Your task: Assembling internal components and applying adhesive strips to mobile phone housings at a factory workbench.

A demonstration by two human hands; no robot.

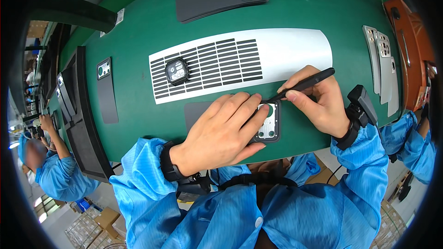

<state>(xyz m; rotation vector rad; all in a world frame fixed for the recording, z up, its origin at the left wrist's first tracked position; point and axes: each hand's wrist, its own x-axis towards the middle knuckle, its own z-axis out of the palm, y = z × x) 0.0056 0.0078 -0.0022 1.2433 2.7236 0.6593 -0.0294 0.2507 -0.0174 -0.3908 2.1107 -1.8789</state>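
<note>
- Right hand [325, 108] pinches pen [314, 82] between thumb and fingers, tip at panel's far edge, close to left fingertips.
- Left hand [217, 127] lies palm down over panel, fingers extended, holding nothing between them.
- Table [295, 16]: green, under everything.
- Sheet [293, 50]: white, rows of black strips, just beyond the hands.
- Stack [207, 0]: dark panels, far side of table.
- Panel [267, 129]: near table edge, partly covered by left hand.
- Watch [176, 71]: black, on sheet's left part.

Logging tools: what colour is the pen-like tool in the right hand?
The tool is black; head view shows it best.
</note>
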